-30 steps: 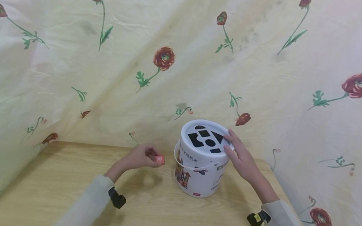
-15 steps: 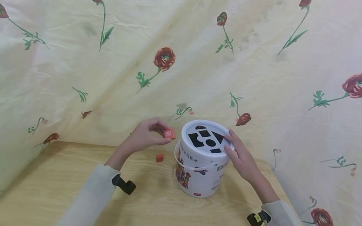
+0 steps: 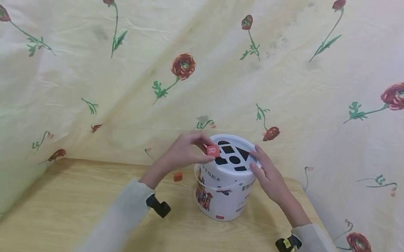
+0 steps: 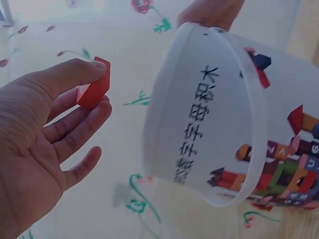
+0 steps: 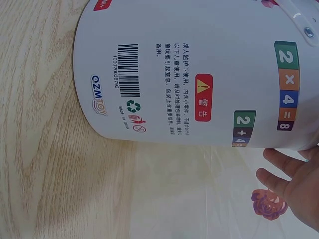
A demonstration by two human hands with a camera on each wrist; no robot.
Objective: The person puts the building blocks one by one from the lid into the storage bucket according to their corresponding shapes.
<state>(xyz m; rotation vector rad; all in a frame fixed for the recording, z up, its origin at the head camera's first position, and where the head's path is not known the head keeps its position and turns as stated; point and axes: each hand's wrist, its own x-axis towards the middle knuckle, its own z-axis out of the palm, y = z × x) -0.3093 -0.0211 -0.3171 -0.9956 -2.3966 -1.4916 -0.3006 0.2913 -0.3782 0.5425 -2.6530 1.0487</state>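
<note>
A red toy block (image 3: 212, 150) marked with a white R is pinched between the thumb and fingers of my left hand (image 3: 185, 152). It is held over the left part of the white bucket's lid (image 3: 247, 143), which has several black shaped cutouts. In the left wrist view the block (image 4: 97, 85) sits at the fingertips, apart from the bucket (image 4: 199, 114). My right hand (image 3: 274, 181) rests with extended fingers on the right rim of the lid. The right wrist view shows its fingers (image 5: 284, 162) against the bucket (image 5: 164, 99).
A second red block (image 3: 178, 176) lies on the wooden table (image 3: 184, 245), left of the bucket. The bucket's white handle (image 3: 216, 188) hangs down its front. Floral cloth (image 3: 136, 68) hangs behind and at both sides of the table.
My left hand has lifted the R block from beside the bucket, up and right over the lid. The second red block has come into view behind it. My right hand stays put.
</note>
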